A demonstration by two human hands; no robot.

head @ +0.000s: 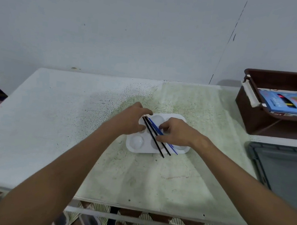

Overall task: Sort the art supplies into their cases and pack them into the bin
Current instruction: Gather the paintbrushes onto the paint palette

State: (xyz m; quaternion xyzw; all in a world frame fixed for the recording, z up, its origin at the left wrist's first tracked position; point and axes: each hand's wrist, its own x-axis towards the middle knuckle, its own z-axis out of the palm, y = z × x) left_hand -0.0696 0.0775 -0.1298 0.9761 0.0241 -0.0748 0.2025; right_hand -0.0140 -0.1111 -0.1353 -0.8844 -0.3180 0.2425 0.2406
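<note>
Both hands gathered over the palette

Centrally, a white palette (137, 144) is seen on the table (52, 121). Across the palette, brushes (155, 135) are laid diagonally. The brushes are pinched by the right hand (176, 132). At the palette's far-left corner, the left hand (133, 119) is rested, fingers curled over the brush tips. Right of the palette, the brown bin (253, 111) is seen.

Speckled table (52, 121); perhaps a grey lid (287, 173).
</note>
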